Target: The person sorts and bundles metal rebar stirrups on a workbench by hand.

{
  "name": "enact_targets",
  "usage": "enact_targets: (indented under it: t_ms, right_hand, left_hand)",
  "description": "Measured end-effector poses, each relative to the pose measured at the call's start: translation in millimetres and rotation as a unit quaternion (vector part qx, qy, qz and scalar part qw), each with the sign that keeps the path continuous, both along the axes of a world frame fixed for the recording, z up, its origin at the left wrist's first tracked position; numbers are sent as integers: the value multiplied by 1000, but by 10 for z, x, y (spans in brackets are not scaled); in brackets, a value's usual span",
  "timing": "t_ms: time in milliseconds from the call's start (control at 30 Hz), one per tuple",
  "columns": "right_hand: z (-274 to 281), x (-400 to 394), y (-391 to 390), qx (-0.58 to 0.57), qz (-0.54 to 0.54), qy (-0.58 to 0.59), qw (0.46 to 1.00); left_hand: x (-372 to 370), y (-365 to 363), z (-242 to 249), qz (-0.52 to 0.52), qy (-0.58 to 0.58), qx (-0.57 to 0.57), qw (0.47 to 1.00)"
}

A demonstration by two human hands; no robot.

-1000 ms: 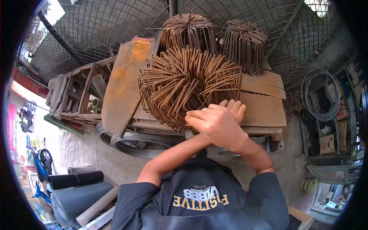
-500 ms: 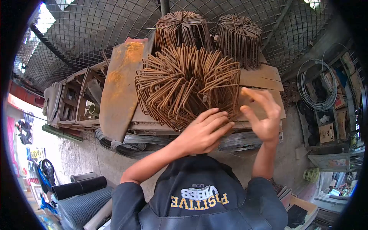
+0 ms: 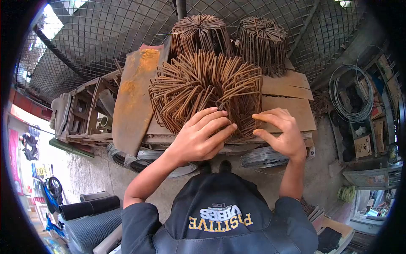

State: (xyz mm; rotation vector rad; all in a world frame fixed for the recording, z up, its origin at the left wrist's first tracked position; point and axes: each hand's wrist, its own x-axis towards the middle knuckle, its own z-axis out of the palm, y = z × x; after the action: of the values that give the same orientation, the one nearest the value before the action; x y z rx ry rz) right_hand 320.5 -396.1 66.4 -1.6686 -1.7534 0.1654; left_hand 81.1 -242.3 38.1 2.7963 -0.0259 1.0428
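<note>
A large ring of rusty bent steel stirrups (image 3: 173,91) sits on the worktable, fanned out with a gap toward its near right side. My left hand (image 3: 203,135) lies over the near edge of the ring, fingers stretched and slightly apart, fingertips on the rods beside that gap; its thumb is hidden. At the ring's right side is my right hand (image 3: 283,133), its thumb and forefinger spread apart with only air between them, the tips close to the outer rods. Two more stirrup bundles, one left (image 3: 201,31) and one right (image 3: 263,40), stand behind.
Brown board (image 3: 289,110) covers the table's right side, and a rust-stained sheet (image 3: 137,93) leans across its left. Coils of wire (image 3: 264,157) lie below the front edge. Wire mesh (image 3: 127,25) closes off the back. Another wire coil (image 3: 353,95) hangs at right.
My left hand has shifted left and up along the ring's near edge. My right hand has lowered a little and moved left, its thumb and forefinger still apart.
</note>
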Motion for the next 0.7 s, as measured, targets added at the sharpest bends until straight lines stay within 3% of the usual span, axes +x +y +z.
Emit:
enact_targets:
  t_ms: [300, 567, 700]
  right_hand:
    - [-139, -34, 11, -165, 35, 48, 985]
    - [-214, -8, 11, -138, -4, 99, 986]
    - [-190, 49, 14, -115, -61, 90, 987]
  left_hand:
    - [63, -132, 163, 30, -29, 56, 998]
    - [97, -126, 240, 149, 5, 62, 987]
    - [94, -100, 237, 263, 36, 67, 962]
